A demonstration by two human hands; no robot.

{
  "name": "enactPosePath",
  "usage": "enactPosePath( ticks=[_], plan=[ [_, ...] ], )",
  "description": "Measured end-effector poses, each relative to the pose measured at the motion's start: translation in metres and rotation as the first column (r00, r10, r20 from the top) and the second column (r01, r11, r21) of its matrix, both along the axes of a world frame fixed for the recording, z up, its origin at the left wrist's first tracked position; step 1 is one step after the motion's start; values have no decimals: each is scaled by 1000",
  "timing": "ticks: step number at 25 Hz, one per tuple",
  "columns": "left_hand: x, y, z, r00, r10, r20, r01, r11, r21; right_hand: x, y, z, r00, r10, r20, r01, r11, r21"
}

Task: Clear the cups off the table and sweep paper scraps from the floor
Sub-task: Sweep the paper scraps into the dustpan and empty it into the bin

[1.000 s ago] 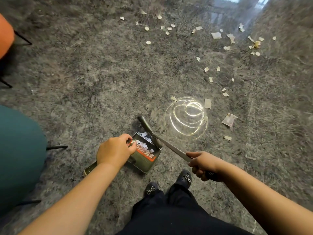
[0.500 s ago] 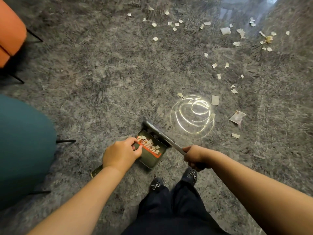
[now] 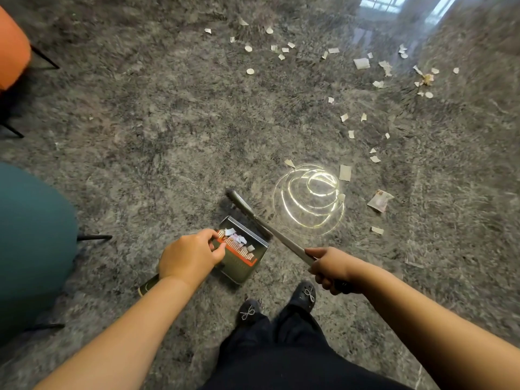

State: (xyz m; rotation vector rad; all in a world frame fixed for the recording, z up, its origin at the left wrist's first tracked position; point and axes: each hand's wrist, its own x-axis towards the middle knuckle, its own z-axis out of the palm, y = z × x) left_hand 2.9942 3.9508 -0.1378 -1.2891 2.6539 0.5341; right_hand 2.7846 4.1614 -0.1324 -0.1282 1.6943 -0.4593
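- Both bare forearms reach forward and down from the lower corners of the view; the person stands over a grey mottled floor (image 3: pixel 157 130), black shoes (image 3: pixel 305 295) below the hands.
- Left hand (image 3: pixel 191 258): knuckles up, fingers curled round the dustpan (image 3: pixel 242 256) handle, whose dark end juts out behind the wrist. The pan sits just ahead of the shoes, with several paper scraps in it.
- Right hand (image 3: pixel 332 268): clenched round the broom (image 3: pixel 270 226) shaft, forefinger lying along it. The shaft slants up-left; its head meets the floor at the pan's far edge.
- Open floor lies ahead and left. A teal seat (image 3: pixel 31 243) stands close on the left, an orange chair (image 3: pixel 11 49) farther off.
- Loose paper scraps (image 3: pixel 361 63) are scattered ahead and right, the nearest beside a bright ring of reflected light (image 3: pixel 309 201).
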Motion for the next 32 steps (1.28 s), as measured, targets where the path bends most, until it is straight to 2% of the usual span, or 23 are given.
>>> enactPosePath(
  ticks=[3,7,13,17,22,26,32],
  plan=[
    [-4,-1,-1,1000,-5,4,5,1000,17,3,-12,-15,1000,0,-26,0,1000,-7],
    [-7,-10,5,1000,15,-4,-15,997,81,5,5,-19,994,-114,0,114,993,-20],
    [-35,8,21,993,-67,-93,69,997,19,-2,58,-1,947,-321,23,321,946,-31],
    [-90,30,28,959,-245,-140,249,968,15,-16,85,9,855,-517,33,518,853,-66],
    [-180,65,28,905,-411,-111,414,910,1,-65,134,14,666,-745,38,745,661,-92],
    [-256,90,26,884,-455,-102,456,890,-17,-124,190,16,590,-807,2,804,588,-87],
    [-359,135,25,828,-560,-14,560,828,-37,-207,271,13,451,-893,-9,891,450,-64]
  ],
)
